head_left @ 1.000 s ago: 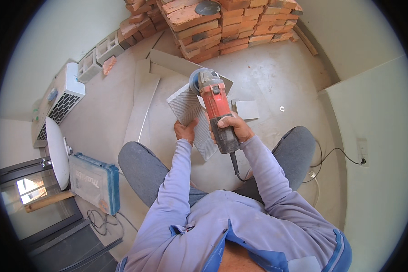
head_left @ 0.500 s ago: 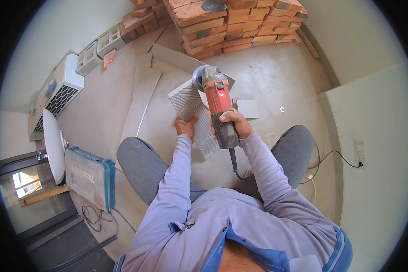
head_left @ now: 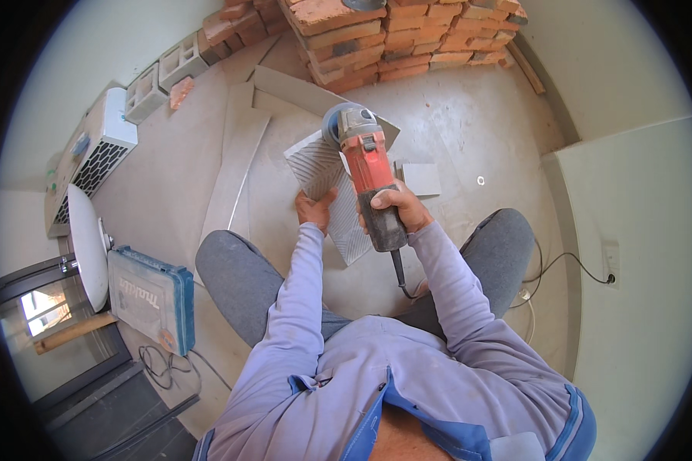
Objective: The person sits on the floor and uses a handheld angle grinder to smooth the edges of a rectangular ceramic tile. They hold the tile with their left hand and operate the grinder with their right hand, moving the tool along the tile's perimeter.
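My right hand (head_left: 404,207) is closed around the black rear body of a red angle grinder (head_left: 367,163). The grinder's round disc (head_left: 332,127) sits at its far left side, over the far part of a grey tile (head_left: 313,170) with a ridged back. My left hand (head_left: 316,210) grips the tile's near left edge, thumb on the ridged face. Part of the tile lies hidden under the grinder. From the grinder's near end a black cord (head_left: 398,269) runs down between my legs.
Long tile strips (head_left: 242,146) lie left of the tile, and a small tile piece (head_left: 420,179) lies right. Stacked red bricks (head_left: 415,38) stand at the far side. A blue tool case (head_left: 152,298) stands at left. Wall socket (head_left: 610,265) with plugged cord at right.
The view has shifted slightly. Both hands, the grinder and the tile keep nearly the same places relative to each other.
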The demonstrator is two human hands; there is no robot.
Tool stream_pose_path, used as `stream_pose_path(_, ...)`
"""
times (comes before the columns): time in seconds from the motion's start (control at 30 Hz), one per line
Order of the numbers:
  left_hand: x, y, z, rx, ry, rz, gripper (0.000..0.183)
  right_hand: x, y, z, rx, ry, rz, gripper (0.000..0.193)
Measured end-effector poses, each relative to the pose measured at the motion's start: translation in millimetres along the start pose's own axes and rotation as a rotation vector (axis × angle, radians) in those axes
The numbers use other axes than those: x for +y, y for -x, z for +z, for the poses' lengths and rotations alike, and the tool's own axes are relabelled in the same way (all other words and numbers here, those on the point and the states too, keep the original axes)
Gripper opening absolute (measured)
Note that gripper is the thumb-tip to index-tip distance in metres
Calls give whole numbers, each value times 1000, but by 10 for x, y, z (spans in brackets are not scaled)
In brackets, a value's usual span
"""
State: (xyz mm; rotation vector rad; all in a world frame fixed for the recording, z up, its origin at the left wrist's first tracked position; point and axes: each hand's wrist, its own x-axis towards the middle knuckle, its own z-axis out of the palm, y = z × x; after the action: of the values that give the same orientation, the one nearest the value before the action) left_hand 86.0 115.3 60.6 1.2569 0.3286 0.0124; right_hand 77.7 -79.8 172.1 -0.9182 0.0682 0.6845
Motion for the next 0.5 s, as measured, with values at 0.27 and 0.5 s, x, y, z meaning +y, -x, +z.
stream_pose_path(0.27,65,23,36,25,-8,-38,47,-18,-26,9,26,9,-21,47)
stream_pose_path(0.5,-12,6,-13,16,-43,-33,42,-32,-56,23,49,-8,-38,45)
